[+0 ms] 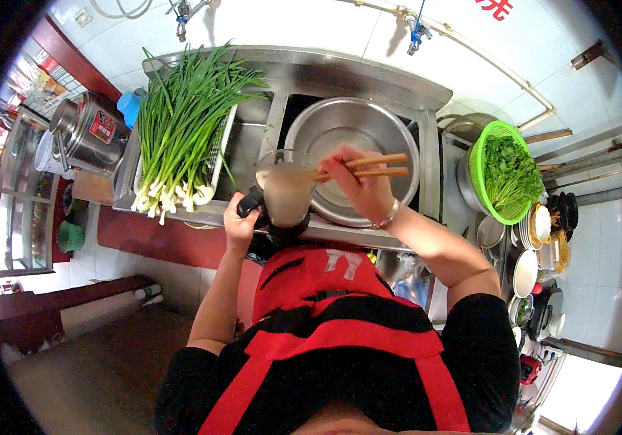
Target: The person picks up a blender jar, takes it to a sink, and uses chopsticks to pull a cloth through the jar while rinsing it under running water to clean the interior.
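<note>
My left hand (239, 223) is closed around the black handle of a clear jug (288, 198), which looks like a blender jug. Part of the jug is blurred, and its contents look beige. A pair of wooden chopsticks (384, 165) is gripped in my right hand (364, 190). Their thick ends point right, and the other ends reach left to the jug's mouth; whether they touch the contents I cannot tell. Behind the jug and below my right hand sits a wide stainless steel basin (406, 138), set in a metal sink unit (267, 130).
Left of the basin, green onions (191, 125) lie on a white plastic rack (226, 144). A steel insulated container (91, 130) stands further left. On the right are a green colander (479, 174) of leafy greens (509, 174) and stacked plates (527, 228). Taps (415, 35) hang above the sink.
</note>
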Action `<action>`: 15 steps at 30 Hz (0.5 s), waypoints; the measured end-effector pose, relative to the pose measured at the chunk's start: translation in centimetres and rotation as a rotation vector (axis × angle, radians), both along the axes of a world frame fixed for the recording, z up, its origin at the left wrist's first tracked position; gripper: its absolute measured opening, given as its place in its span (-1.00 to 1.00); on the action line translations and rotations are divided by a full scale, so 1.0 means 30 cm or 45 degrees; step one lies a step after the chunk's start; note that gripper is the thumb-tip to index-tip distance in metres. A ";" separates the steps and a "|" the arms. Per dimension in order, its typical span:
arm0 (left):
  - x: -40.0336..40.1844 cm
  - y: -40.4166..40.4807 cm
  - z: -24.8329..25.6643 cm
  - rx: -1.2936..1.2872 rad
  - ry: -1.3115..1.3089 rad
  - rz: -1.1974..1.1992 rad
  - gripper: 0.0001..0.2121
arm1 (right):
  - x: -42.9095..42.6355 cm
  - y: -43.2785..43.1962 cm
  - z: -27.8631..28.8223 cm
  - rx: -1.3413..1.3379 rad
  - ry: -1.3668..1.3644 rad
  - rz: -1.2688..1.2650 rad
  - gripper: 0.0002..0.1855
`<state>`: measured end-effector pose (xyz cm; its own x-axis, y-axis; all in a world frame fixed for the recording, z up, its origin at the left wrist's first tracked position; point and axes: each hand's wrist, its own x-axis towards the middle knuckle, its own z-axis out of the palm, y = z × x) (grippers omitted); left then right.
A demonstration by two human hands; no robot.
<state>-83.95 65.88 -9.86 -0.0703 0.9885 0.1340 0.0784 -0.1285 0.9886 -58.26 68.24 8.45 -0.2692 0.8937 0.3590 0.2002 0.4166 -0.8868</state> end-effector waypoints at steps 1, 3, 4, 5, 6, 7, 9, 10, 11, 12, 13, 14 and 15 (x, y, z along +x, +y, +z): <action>0.001 0.000 0.006 -0.011 0.004 -0.008 -0.87 | -0.008 0.021 -0.011 0.055 0.012 -0.062 -0.85; 0.000 0.000 0.007 0.010 0.045 0.010 -0.88 | -0.015 0.074 -0.032 0.165 0.034 -0.181 -0.85; 0.001 0.003 0.009 0.022 0.065 0.015 -0.88 | 0.002 0.098 -0.042 0.150 0.011 -0.204 -0.84; -0.002 0.003 0.003 0.020 0.055 0.017 -0.89 | 0.025 0.117 -0.041 0.134 -0.013 -0.224 -0.83; -0.003 0.005 -0.003 0.019 0.045 0.017 -0.89 | 0.050 0.126 -0.039 0.119 -0.036 -0.245 -0.83; -0.004 0.006 -0.009 0.017 0.035 0.016 -0.88 | 0.080 0.125 -0.033 0.119 -0.007 -0.261 -0.81; 0.012 0.003 0.009 -0.005 -0.012 0.026 -0.86 | 0.134 0.097 0.000 0.158 -0.120 -0.263 -0.82; 0.016 -0.001 0.018 -0.018 -0.034 0.034 -0.84 | 0.159 0.077 0.020 0.176 -0.176 -0.260 -0.82; 0.016 -0.005 0.021 -0.029 -0.005 0.040 -0.84 | 0.183 0.052 0.056 0.192 -0.335 -0.231 -0.86; 0.012 -0.006 0.024 -0.037 0.028 0.043 -0.85 | 0.187 0.033 0.087 0.234 -0.356 -0.160 -0.88; 0.010 -0.006 0.026 -0.045 0.060 0.045 -0.85 | 0.189 0.017 0.116 0.275 -0.376 -0.088 -0.90; 0.012 -0.005 0.030 -0.021 0.071 0.048 -0.85 | 0.189 -0.001 0.141 0.317 -0.396 -0.018 -0.92; 0.015 -0.004 0.031 0.004 0.081 0.050 -0.85 | 0.178 -0.020 0.159 0.248 -0.364 0.003 -0.93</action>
<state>-83.51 65.75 -8.94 -0.1003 0.9847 0.1425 0.1460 -0.1271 0.9811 -52.92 67.64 13.24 -0.3855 0.8149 0.4328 0.4279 0.5734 -0.6986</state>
